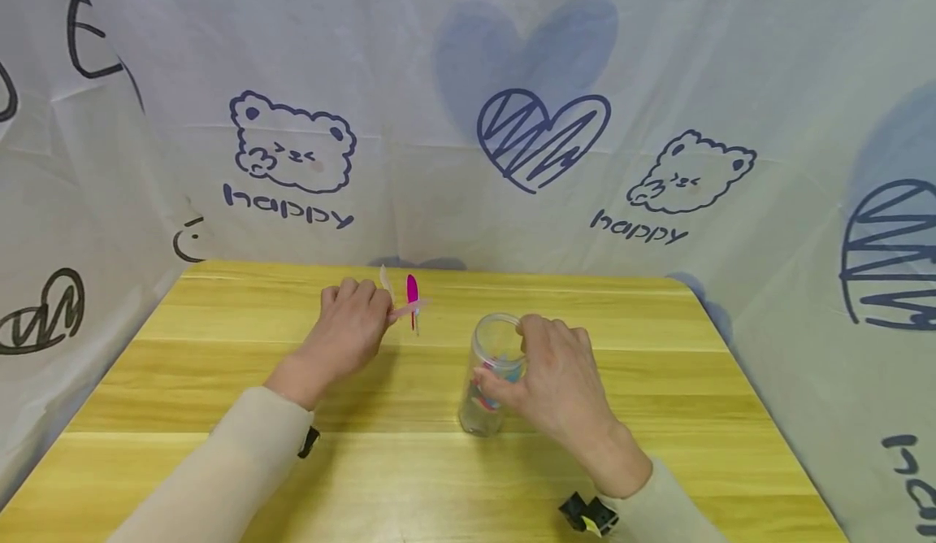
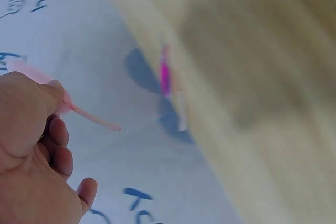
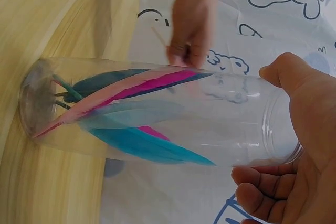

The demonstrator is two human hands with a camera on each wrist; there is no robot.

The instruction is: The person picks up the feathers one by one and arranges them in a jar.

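My left hand [image 1: 349, 325] pinches a pale pink feather [image 2: 97, 119] between thumb and fingertips, its bare quill sticking out past them. Just beyond that hand, a magenta feather [image 1: 413, 288] and a whitish feather [image 1: 385, 280] are at the back of the table. My right hand [image 1: 561, 380] grips a clear jar [image 1: 480, 423] near its open mouth, thumb on one side and fingers on the other. The jar stands upright. Inside it, seen in the right wrist view, are several feathers: a turquoise one [image 3: 149, 147], a dark teal one [image 3: 102, 85] and pink ones among them.
The yellow wood-grain table [image 1: 658, 413] ends at a white cloth [image 1: 409, 185] printed with bears, hearts and writing, which hangs behind it and at both sides. Black wrist mounts [image 1: 588, 514] show at the sleeves.
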